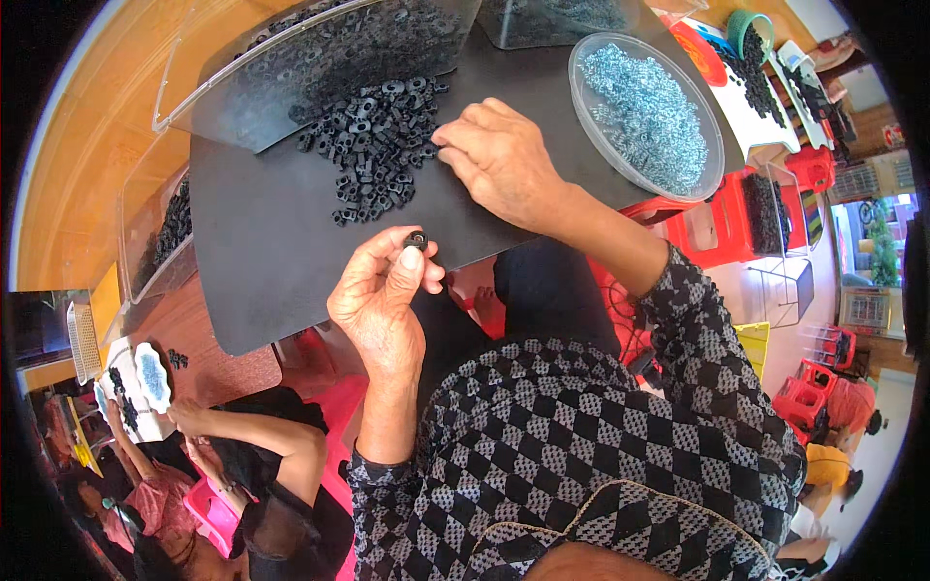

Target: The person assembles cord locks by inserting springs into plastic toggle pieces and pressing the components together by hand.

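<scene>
My left hand (pixel 384 300) is closed, pinching a small round black plastic part (pixel 416 239) between thumb and fingers, just over the near edge of the dark table (pixel 266 247). At the right side of a heap of small black plastic parts (pixel 373 145), my right hand (pixel 504 160) has its fingertips pressed together. Whatever sits between those fingertips is too small or hidden to make out. A round clear tub (pixel 579 107) to the right of that hand is filled with small shiny bluish pieces that look like springs (pixel 649 116).
Behind the heap, a tipped clear bin (pixel 223 102) holds more black parts. Another clear bin (pixel 145 252) stands at the left. Co-workers' arms (pixel 257 436) reach over a lower-left table (pixel 228 353). Red stools (pixel 712 228) are at the right.
</scene>
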The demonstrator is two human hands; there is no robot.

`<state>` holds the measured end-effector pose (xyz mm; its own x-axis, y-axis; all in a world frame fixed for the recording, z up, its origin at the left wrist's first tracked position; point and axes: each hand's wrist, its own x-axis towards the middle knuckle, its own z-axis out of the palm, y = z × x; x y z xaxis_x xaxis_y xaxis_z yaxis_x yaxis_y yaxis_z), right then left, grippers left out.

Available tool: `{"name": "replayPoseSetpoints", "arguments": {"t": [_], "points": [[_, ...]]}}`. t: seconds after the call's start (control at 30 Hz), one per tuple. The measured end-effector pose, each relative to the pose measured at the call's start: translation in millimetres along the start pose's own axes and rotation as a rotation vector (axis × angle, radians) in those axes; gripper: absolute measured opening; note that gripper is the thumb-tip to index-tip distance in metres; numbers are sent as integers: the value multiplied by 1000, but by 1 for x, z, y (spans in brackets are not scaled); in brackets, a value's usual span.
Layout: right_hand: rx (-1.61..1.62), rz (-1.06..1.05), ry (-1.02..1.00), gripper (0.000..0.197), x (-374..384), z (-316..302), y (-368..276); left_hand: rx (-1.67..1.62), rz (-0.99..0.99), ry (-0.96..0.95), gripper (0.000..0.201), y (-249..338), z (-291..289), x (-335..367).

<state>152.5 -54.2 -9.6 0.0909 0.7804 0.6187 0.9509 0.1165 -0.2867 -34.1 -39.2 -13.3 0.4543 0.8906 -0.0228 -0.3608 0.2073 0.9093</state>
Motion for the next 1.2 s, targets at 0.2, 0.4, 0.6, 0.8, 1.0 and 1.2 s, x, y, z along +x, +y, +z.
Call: {"name": "replayPoseSetpoints", "arguments": {"t": [0.2,0.4,0.6,0.8,1.0,1.2], "points": [[-138,-237,-97,11,11,10,-9,33,13,4,19,1,-1,0],[-257,-297,-182,12,6,0,-12,21,13,-8,18,1,-1,0],[-186,-185,-144,12,-5,-3,-9,9,-3,-18,17,2,-2,1],[403,298,-224,13,-3,-21,-23,8,-27,0,19,4,-1,2],[1067,553,-134,9,-9,-26,-47,16,-11,-35,19,2,0,1],[803,402,-69,7,-13,-30,-62,-3,9,-48,19,5,2,-3]]}}
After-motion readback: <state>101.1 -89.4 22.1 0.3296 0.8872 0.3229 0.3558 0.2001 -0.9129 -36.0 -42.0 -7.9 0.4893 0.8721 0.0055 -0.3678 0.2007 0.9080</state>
